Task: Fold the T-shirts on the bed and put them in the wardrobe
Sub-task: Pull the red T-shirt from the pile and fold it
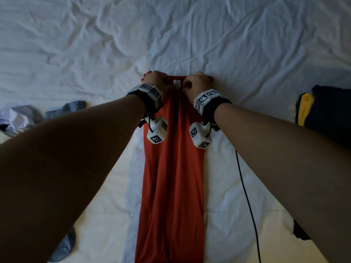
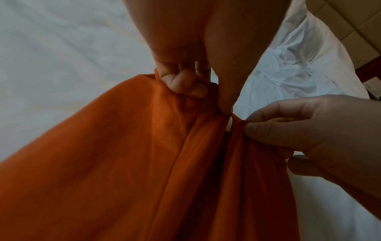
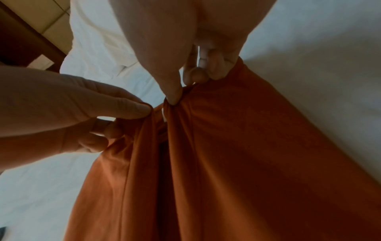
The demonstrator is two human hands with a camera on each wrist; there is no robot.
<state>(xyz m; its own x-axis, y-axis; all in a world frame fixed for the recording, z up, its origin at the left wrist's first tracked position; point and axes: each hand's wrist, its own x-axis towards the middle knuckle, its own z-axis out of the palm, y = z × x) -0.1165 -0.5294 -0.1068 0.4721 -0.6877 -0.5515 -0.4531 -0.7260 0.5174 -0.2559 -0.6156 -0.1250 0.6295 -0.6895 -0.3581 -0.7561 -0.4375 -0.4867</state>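
While left hand (image 1: 154,79) and right hand (image 1: 197,82) pinch the orange T-shirt (image 1: 173,177) either side of its collar, keep corners level, fold evenly.

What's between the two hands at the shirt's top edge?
The orange T-shirt's collar with a small white label, seen in the head view between the left hand and right hand.

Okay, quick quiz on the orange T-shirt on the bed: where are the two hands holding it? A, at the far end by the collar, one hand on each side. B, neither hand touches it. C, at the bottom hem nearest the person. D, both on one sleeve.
A: the left hand and right hand each pinch the orange T-shirt at its far collar end, either side of the white label.
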